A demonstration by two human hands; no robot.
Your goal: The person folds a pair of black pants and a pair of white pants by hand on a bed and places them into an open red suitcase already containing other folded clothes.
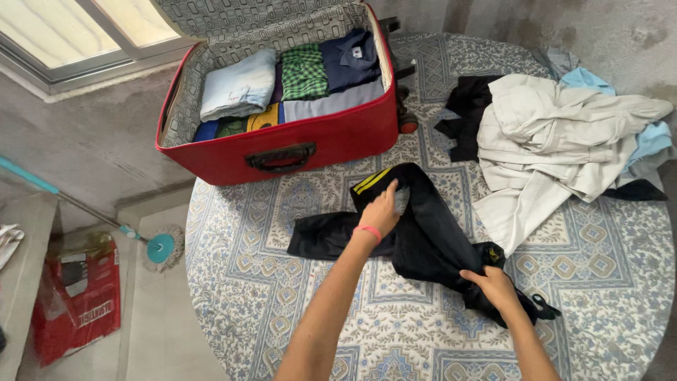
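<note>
Black track pants (430, 236) with yellow stripes lie crumpled on the patterned bedspread (296, 303). My left hand (381, 208), with a pink wristband, pinches the fabric near the striped end. My right hand (493, 283) grips the other end of the pants near the bed's right side. An open red suitcase (282, 141) stands behind the pants, filled with folded clothes: a pale blue one, a green checked shirt and a navy polo.
A heap of clothes (557, 141), mostly cream with black and light blue pieces, lies at the right of the bed. A mop (159, 247) and a red bag (77, 303) sit on the floor at the left, under a window (77, 28).
</note>
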